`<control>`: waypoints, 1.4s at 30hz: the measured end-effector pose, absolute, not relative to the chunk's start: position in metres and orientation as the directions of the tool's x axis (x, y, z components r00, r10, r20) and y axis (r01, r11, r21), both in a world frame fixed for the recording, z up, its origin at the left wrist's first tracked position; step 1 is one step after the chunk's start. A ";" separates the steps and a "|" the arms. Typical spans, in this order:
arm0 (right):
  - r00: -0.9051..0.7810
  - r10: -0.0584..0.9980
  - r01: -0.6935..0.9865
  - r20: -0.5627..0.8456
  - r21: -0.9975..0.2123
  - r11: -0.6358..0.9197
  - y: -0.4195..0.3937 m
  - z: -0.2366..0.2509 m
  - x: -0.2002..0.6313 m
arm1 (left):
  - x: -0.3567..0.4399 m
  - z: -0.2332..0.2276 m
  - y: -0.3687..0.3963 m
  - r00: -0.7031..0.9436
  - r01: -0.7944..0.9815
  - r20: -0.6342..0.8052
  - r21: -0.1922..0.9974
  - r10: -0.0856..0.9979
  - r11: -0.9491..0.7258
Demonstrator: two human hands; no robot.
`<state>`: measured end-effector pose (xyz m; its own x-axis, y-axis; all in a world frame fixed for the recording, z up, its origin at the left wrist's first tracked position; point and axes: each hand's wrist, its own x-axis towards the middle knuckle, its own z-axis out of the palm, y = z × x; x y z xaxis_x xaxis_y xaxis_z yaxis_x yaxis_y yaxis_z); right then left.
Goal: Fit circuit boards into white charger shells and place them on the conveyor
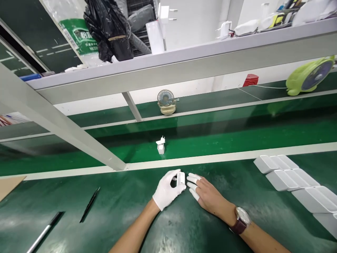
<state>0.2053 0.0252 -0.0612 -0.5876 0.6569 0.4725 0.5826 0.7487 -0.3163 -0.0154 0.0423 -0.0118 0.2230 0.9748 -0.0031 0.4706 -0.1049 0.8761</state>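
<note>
- The left hand [167, 191], wearing a white glove, is pinching a small white plastic charger block [180, 178] between its fingers on the green bench [118, 207].
- The right hand [206, 193], fingers loosely spread and holding nothing, is resting just beside the block.

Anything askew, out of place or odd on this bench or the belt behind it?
One thing: a single white plug adapter stands alone on the green belt, prongs up, apart from the rows of white blocks at right. The left hand holds a similar white piece; the right hand rests beside it. Nothing looks spilled or damaged.
</note>
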 end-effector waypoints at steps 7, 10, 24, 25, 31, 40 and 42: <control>-0.580 0.680 0.609 0.449 -0.316 0.728 0.023 -0.066 0.205 | -0.014 -0.013 0.042 0.245 0.577 0.051 0.795 0.968 -0.188; -0.563 0.698 0.608 0.441 -0.351 0.712 0.024 -0.064 0.206 | -0.014 -0.013 0.041 0.256 0.592 0.091 0.773 0.962 -0.230; -0.538 0.714 0.588 0.447 -0.408 0.698 0.024 -0.057 0.205 | -0.014 -0.016 0.041 0.251 0.516 0.064 0.835 0.966 -0.190; -0.534 0.715 0.586 0.451 -0.412 0.698 0.024 -0.057 0.205 | -0.015 -0.016 0.041 0.258 0.512 0.074 0.835 0.963 -0.201; -0.526 0.717 0.579 0.458 -0.424 0.696 0.024 -0.054 0.205 | -0.018 -0.016 0.042 0.298 0.500 0.113 0.828 0.948 -0.255; -0.536 0.712 0.586 0.454 -0.407 0.701 0.024 -0.059 0.205 | -0.015 -0.013 0.042 0.298 0.489 0.115 0.834 0.948 -0.255; -0.534 0.705 0.582 0.467 -0.402 0.707 0.024 -0.060 0.205 | -0.014 -0.012 0.041 0.305 0.498 0.132 0.822 0.943 -0.277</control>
<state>0.2047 0.0240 -0.0598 -0.5337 0.7051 0.4670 0.5820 0.7068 -0.4022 -0.0141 0.0411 -0.0116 0.3054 0.9430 0.1322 0.4982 -0.2766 0.8218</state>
